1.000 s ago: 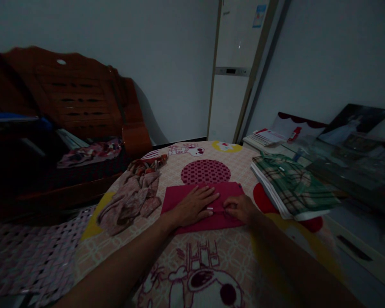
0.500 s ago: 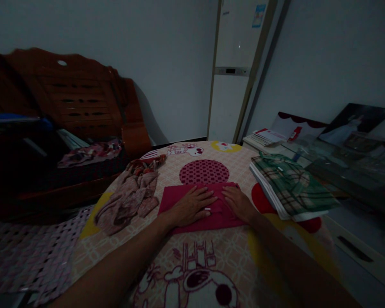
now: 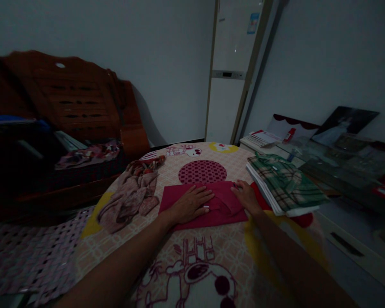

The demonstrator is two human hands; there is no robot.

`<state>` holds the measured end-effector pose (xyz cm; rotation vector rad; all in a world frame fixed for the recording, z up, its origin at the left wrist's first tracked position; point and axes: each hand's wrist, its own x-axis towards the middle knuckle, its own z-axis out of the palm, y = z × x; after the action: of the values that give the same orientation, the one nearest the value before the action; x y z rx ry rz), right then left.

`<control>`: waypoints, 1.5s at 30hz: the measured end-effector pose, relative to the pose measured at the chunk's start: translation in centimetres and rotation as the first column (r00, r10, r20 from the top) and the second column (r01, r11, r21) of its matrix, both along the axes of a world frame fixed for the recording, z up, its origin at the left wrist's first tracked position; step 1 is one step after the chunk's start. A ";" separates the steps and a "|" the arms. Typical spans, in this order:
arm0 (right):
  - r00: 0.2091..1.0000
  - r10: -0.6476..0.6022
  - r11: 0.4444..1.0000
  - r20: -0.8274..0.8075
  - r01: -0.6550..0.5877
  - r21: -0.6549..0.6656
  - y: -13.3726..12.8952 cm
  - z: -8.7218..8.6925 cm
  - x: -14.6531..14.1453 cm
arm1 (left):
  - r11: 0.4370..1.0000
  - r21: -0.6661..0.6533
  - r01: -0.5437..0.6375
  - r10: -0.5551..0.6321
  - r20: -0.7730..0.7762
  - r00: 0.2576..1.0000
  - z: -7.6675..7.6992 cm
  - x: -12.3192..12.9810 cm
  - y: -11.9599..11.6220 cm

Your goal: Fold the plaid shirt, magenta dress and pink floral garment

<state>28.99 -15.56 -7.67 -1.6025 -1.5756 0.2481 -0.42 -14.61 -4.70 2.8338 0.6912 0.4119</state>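
Observation:
A folded pink garment (image 3: 221,216) lies on the patterned tablecloth in front of me, with a small white tag showing near its middle. My left hand (image 3: 191,204) rests flat on it, palm down, fingers stretched out. At its far right corner, my right hand (image 3: 246,196) has thumb and fingers bent around the edge of the cloth. To the left is a crumpled dusty-pink and brown garment (image 3: 133,196), untouched. A folded green plaid garment (image 3: 285,179) lies on top of white cloth at the right side of the table.
The round table wears a tablecloth (image 3: 208,248) with cartoon figures. Behind left stands a carved wooden bench (image 3: 80,102) with cloth and bags on it. A tall white air conditioner (image 3: 226,107) fills the corner. On the right is a glass-topped cabinet (image 3: 333,160) with papers and a photo.
My right hand has slid from lying flat on the pink garment to its far right corner, fingers now bent at the edge. My left hand stays in place. The view has shifted slightly.

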 end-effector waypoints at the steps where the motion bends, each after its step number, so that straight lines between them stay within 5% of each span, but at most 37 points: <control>1: 0.999 -0.006 1.000 -0.032 0.006 0.000 0.0 -0.1 0.1 | 1.000 0.001 -0.002 0.002 0.002 1.000 0.0 0.0 0.0; 14: 0.962 -0.008 0.984 -0.272 -0.042 -0.175 1.7 1.6 0.4 | 1.000 -0.017 -0.006 0.006 -0.005 1.000 0.4 0.1 -0.3; 25: 0.985 -0.153 0.985 -0.083 0.145 -0.096 2.7 0.8 -1.5 | 1.000 0.006 0.003 -0.003 -0.015 1.000 0.0 0.0 -0.4; 35: 0.977 -0.149 0.988 -0.150 0.140 -0.063 1.7 0.7 -1.7 | 0.996 -0.086 -0.011 0.012 0.012 1.000 0.8 -0.3 -0.8; 45: 0.992 -0.069 0.997 0.104 0.065 0.038 1.9 0.1 -2.4 | 0.993 -0.114 -0.010 0.013 0.030 0.999 0.7 -0.5 -1.1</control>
<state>26.54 -13.70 -7.58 -1.6615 -1.5930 0.1012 -0.89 -15.70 -3.95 2.7124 0.7025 0.4033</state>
